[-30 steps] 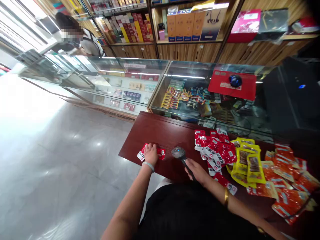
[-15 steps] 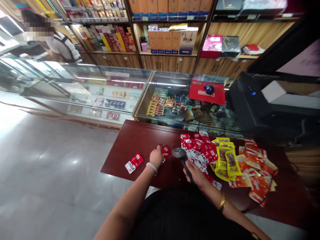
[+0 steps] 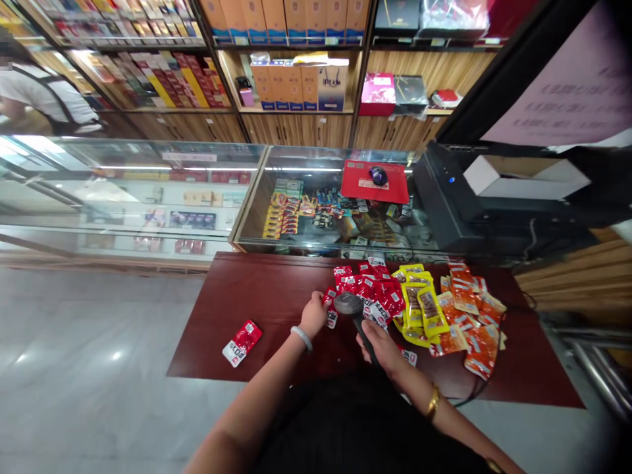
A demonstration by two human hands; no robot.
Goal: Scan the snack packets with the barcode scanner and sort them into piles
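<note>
I'm pinching a small red packet (image 3: 330,309) in my left hand (image 3: 315,313), fingers closed on its edge, holding it just above the dark red table (image 3: 276,289), right up against the head of the scanner (image 3: 348,303). My right hand (image 3: 380,342) is wrapping around the scanner's black handle, fingers clamped on it, the grey head pointing toward the packet. A pale bracelet (image 3: 301,337) is sitting on my left wrist and a gold bangle (image 3: 433,401) on my right.

Just beyond the scanner, the pile of red packets (image 3: 375,289) is lying spread on the table, touching the yellow packets (image 3: 419,306) beside it, and further right the orange packets (image 3: 469,322) are overlapping in a loose heap. Off to my left, well apart from the pile, one lone red packet (image 3: 241,342) is lying flat near the table's front edge.

Behind the table a glass counter (image 3: 296,197) is showing rows of small goods, with a red mat (image 3: 375,181) and a mouse (image 3: 378,175) on top. Another person (image 3: 44,99) is standing at the far left by the shelves (image 3: 172,72).
</note>
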